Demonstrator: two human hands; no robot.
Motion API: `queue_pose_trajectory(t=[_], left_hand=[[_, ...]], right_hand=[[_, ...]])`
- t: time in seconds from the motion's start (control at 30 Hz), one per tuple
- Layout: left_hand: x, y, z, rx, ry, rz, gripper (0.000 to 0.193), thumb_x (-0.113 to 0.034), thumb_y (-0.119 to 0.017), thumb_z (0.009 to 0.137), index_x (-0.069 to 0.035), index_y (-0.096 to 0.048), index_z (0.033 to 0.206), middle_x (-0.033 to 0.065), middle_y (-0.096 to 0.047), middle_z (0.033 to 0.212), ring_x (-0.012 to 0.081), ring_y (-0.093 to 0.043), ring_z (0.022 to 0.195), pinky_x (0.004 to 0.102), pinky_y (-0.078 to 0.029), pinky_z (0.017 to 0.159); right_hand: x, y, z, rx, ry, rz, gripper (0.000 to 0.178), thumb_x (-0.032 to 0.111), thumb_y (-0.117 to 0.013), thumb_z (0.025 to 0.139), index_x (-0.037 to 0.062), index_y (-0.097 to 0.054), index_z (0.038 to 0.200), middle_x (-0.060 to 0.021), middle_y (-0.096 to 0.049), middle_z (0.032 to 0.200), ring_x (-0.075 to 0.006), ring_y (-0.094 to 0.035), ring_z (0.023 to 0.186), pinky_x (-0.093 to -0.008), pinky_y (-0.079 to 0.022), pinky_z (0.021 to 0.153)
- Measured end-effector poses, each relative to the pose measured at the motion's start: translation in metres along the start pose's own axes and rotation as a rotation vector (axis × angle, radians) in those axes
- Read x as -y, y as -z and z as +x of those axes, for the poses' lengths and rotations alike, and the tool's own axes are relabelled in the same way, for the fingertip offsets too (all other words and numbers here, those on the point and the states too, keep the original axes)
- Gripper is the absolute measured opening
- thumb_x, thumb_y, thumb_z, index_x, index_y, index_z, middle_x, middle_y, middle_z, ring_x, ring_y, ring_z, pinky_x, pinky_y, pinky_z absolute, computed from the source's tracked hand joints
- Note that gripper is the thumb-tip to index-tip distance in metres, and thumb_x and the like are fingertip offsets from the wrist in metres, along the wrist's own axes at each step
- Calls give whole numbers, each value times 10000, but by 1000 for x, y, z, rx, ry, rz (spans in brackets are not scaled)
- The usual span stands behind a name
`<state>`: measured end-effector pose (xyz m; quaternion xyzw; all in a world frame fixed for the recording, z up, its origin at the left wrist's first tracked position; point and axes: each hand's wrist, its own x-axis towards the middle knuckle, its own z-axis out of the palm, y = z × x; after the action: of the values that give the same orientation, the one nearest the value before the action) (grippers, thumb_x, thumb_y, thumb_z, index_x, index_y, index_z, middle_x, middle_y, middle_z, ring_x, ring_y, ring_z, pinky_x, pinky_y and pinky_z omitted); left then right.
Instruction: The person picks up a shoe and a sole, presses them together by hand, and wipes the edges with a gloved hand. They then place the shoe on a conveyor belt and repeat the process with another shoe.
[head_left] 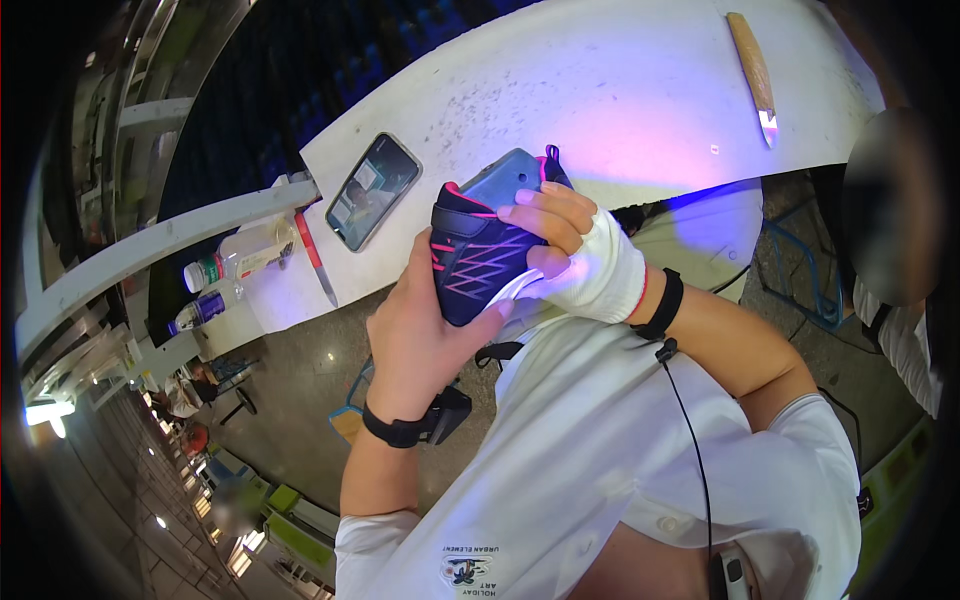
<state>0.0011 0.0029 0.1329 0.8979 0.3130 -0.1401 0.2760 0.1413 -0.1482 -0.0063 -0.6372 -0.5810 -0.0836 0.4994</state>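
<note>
Hands fill the middle of the head view, both closed around a dark navy shoe (pixel 480 250) with pink zigzag lacing, a pink lining edge, a grey insole side turned upward and a white sole rim at its lower right. The left hand (pixel 425 335) cups the shoe from below and from the left, palm against the lace side, thumb curling up toward the white sole rim; its fingers are wrapped behind the shoe and mostly hidden. A black wrist strap (pixel 405 428) with a small device sits on that forearm. The right hand (pixel 575 250), wearing a white wrap with a thin red edge over palm and wrist, grips the shoe from the right: fingers bent over the top by the heel opening, thumb pressed against the side near the sole. A black band (pixel 662 305) circles the right wrist, with a thin black cable running down from it over the person's white shirt (pixel 600 450). The shoe is held in the air, close to the chest, just in front of the near edge of a white table (pixel 600 90). On the table, well apart from the hands, lie a smartphone (pixel 372 190) with a lit screen, a red-handled knife (pixel 316 258) by the left edge, and a wooden-handled tool (pixel 752 72) with a metal tip at the far right. Two clear plastic bottles (pixel 235 262) stand beyond the table's left end. Violet light washes over the table beside the shoe.
</note>
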Motion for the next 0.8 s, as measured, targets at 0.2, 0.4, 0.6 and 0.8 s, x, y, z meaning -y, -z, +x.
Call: queue_pose_trajectory(t=[0.2,0.4,0.6,0.8], left_hand=[[-6,47,-5,169,-122,-79,1086,-335,-961,658,-49,-441,1567,224,-718,1278,361,-737,1134,425,-587,943],[-35,21,2,-138,-752,-332,764,23,-830,746,-61,-594,1468,178,-627,1485,349,-630,1342,410,-524,1117],[-31,-99,23,-286,-767,-562,718,4,-858,731,-37,-599,1399,185,-619,1389,411,-571,1313,466,-501,1090],[-54,-96,31,-390,-837,-749,469,-69,-890,667,-39,-627,1055,151,-634,1058,345,-626,963,419,-512,843]], right_hand=[[0,5,-17,45,-142,124,335,155,-799,779,67,-535,965,-206,-623,1361,-423,-611,1252,-553,-511,1065],[26,109,28,-114,-246,58,763,186,-995,643,86,-541,1248,-225,-685,1310,-407,-640,1298,-553,-513,1081],[33,174,55,122,-216,323,782,463,-968,679,-10,-677,1229,-232,-745,1174,-436,-722,1148,-581,-522,1075],[43,168,48,137,-234,232,766,429,-967,672,-13,-674,1226,-246,-753,1164,-461,-729,1132,-560,-552,1036]])
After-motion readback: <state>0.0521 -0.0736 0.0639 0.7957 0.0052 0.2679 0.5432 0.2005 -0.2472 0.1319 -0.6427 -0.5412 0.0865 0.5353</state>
